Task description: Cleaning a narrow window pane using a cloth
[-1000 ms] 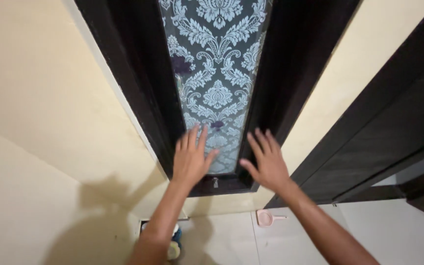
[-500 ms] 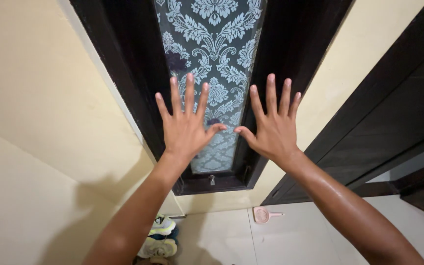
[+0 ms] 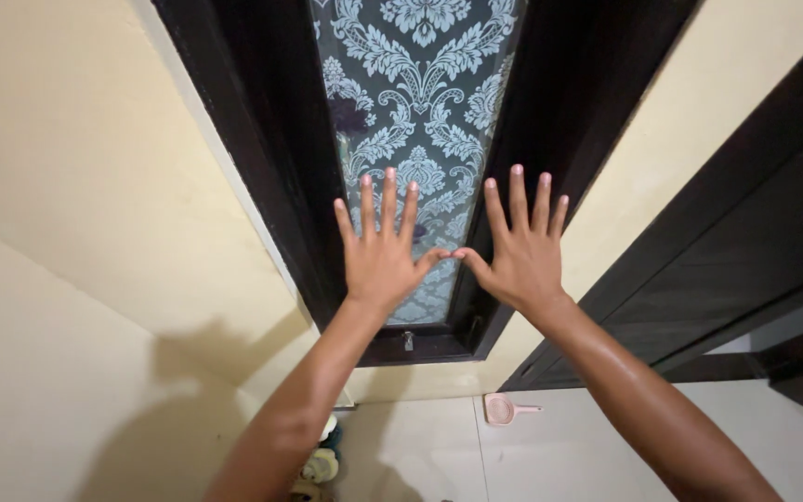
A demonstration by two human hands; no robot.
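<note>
1. The landmark is a tall narrow window pane covered in grey-blue film with a pale floral damask pattern (image 3: pixel 420 102), set in a dark wooden frame (image 3: pixel 267 158) within a cream wall (image 3: pixel 76 167).
2. The left hand (image 3: pixel 381 256) is held flat in front of the lower part of that pane, fingers spread and pointing up; it grasps nothing, and whether the palm presses the film or hovers off it cannot be told.
3. The right hand (image 3: pixel 524 251) is spread open the same way, just right of the left, over the pane's right edge and the frame beside it; it too holds nothing. The two thumb tips meet or nearly meet in front of the pane.
4. Half a second ago both hands sat larger and higher in view with the thumbs a little apart; a second ago they were low, near the pane's bottom edge. They have come together in the lower part of the pane, still open.
5. Below the pane a small metal latch (image 3: pixel 408 341) sits on the frame's bottom rail.
6. Further below, a pink round-headed scoop (image 3: pixel 504 408) lies on the pale floor tiles (image 3: pixel 559 446), and pale shoes (image 3: pixel 325 460) show beside the left forearm.
7. Right of the pane stands a dark door (image 3: pixel 745 232).
</note>
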